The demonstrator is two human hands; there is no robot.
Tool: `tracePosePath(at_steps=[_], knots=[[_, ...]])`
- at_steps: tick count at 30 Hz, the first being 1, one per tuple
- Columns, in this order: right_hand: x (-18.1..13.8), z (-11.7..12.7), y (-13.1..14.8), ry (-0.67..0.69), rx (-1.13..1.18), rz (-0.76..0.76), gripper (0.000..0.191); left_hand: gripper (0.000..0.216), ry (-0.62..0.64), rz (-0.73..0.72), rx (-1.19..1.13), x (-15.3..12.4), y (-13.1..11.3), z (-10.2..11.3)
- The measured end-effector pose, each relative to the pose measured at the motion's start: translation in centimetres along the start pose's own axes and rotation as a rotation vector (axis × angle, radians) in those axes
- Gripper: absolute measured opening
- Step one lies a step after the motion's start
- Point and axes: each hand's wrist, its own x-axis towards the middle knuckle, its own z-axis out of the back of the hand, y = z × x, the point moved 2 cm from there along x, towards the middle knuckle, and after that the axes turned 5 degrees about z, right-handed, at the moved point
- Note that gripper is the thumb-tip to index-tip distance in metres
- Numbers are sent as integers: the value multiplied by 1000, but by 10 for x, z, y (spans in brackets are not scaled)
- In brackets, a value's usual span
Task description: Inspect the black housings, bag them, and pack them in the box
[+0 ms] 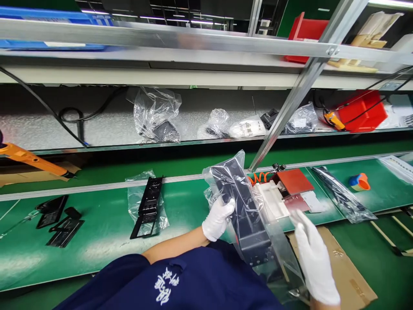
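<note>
My left hand (220,217), in a white glove, grips a long black housing (240,202) inside a clear plastic bag (284,249). The housing slants from upper left to lower right in front of my chest. To the right of the bag, my gloved right hand (312,254) is open, its fingers stretched out and slightly blurred. Whether it touches the loose bag edge, I cannot tell. Behind the housing stands a white fixture (272,200) with a reddish-brown block (295,181) beside it.
A black bracket (150,204) lies on plastic on the green bench (106,215), with several black parts (66,230) farther left. A bagged black strip (343,193) and a tape roll (359,181) lie right. A metal post (290,103) crosses the shelf. Cardboard (342,262) lies below right.
</note>
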Motion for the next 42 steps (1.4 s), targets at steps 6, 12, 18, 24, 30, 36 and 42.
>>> tracePosePath(at_steps=[6, 12, 18, 24, 30, 36, 42], knots=[[-61, 32, -71, -38, -77, -295, 104, 53, 60, 18, 140, 17, 12, -10], [11, 31, 12, -152, -165, 25, 90, 48, 132, 46, 493, 16, 61, -51], [77, 30, 41, -67, -321, 343, 91, 60, 218, 65, 611, 2, 110, -107], [89, 67, 6, -245, -441, 658, 73, 68, 96, -84, 677, 7, 146, -146], [111, 86, -10, -149, -351, 633, 73, 60, -36, -111, 665, 5, 173, -165], [117, 107, -59, 32, -205, 875, 74, 48, -179, -181, 446, 11, 151, -177], [49, 128, -141, 102, -385, 1149, 55, 48, -286, -113, 96, 42, 100, -165]])
